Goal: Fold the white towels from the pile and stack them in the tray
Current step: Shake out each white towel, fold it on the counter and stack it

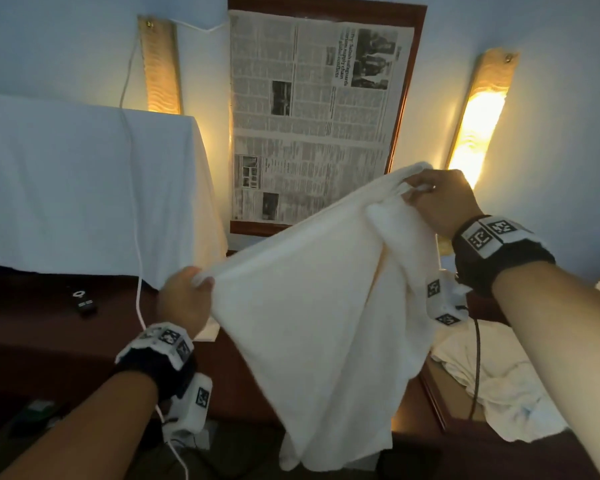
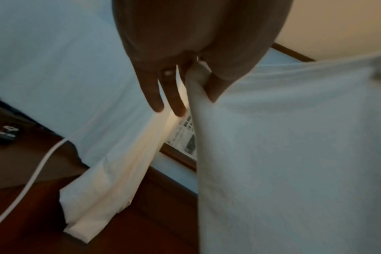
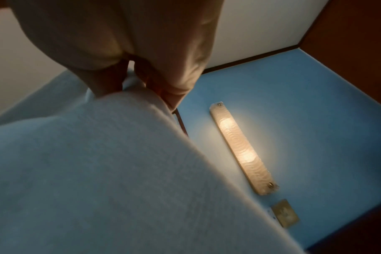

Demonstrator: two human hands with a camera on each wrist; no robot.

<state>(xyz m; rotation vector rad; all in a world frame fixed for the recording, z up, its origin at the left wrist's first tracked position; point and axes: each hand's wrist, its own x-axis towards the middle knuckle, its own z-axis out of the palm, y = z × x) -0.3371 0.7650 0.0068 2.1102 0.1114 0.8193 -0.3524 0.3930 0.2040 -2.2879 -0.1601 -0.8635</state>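
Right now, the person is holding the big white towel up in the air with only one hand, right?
Not quite: both hands hold it. In the head view the left hand pinches one corner of the big white towel and the right hand grips another corner higher up. The towel does hang in the air.
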